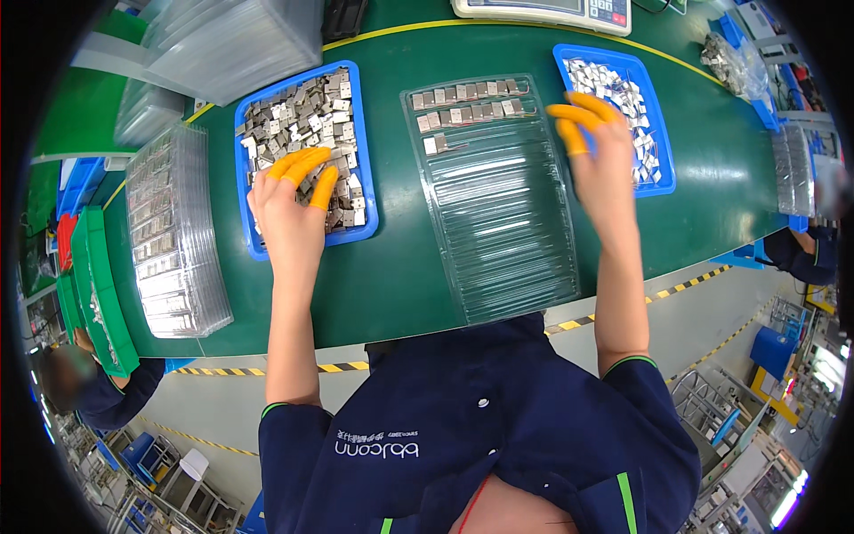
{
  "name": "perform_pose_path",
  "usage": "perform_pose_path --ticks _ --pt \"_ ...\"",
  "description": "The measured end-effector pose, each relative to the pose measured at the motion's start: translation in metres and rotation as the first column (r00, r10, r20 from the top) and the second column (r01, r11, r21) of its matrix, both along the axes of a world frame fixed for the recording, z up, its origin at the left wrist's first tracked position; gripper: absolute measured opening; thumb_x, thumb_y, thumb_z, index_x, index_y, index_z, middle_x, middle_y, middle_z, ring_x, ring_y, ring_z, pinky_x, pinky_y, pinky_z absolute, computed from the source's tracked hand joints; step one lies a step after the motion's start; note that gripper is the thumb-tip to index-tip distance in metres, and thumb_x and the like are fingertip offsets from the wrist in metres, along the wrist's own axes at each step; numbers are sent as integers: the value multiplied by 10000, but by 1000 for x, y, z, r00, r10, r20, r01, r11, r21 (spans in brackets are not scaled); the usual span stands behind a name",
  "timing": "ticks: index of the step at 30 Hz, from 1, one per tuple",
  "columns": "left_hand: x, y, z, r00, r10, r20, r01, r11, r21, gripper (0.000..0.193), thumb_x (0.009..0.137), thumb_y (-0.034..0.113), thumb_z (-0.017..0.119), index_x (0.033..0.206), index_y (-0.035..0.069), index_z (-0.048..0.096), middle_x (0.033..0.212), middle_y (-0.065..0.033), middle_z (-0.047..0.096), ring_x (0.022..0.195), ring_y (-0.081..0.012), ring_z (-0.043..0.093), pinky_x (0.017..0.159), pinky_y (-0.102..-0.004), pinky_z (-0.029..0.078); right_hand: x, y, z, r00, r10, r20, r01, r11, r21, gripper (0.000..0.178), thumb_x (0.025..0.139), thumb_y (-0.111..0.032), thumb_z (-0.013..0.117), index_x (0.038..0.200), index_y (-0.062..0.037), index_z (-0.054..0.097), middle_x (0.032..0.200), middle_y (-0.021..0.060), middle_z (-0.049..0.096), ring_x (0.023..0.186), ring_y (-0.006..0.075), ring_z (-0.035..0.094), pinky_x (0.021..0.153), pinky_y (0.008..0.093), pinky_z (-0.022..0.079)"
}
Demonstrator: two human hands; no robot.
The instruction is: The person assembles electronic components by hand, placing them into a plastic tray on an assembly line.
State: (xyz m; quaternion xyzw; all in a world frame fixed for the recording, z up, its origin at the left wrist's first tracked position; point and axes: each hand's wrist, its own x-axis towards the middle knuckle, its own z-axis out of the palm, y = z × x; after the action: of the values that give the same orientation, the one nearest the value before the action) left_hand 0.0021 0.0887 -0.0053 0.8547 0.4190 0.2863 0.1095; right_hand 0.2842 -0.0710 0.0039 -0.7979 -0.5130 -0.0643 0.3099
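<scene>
My left hand (289,200), with yellow finger covers, is over a blue tray (371,218) heaped with small silver metal pieces (307,116). Its thumb and fingers are apart, and no piece shows between them. My right hand (600,147), also in yellow finger covers, hovers at the left side of another blue tray (660,189) of small white connector-like parts (614,84). Those fingers stretch leftward, spread from the thumb, with nothing visible in them. Between both hands lies a clear slotted plastic tray (507,231). Metal pieces fill its two far rows; a shorter group begins the third.
A stack of clear trays (178,231) with pieces inside stands at the left. Tall clear trays (236,44) rise at the far left, and a white scale (543,11) sits at the far edge. Green bins (105,294) and other people are at the sides.
</scene>
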Motion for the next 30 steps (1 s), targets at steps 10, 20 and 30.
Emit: perform_pose_path --ticks 10,20,30 --pt "27 15 -3 996 11 -92 -13 1000 -20 269 671 163 755 918 91 678 954 -115 593 907 -287 482 856 -385 375 29 -61 0 882 -427 -197 361 884 -297 276 739 -42 677 1008 -2 636 1031 176 586 898 292 570 770 357 456" --pt "26 12 -7 990 36 -133 -34 999 21 261 681 153 745 930 86 699 963 -136 588 927 -294 481 841 -377 404 36 -60 -8 884 -431 -180 373 883 -285 259 717 -115 715 937 11 660 923 163 627 804 281 604 704 347 475" --pt "18 5 10 904 266 334 30 740 -672 222 815 87 660 1011 -17 645 912 -117 667 695 -125 628 571 -194 464 40 -59 -15 884 -410 -225 337 892 -303 232 728 -74 695 939 14 656 923 169 624 816 294 589 725 358 464"
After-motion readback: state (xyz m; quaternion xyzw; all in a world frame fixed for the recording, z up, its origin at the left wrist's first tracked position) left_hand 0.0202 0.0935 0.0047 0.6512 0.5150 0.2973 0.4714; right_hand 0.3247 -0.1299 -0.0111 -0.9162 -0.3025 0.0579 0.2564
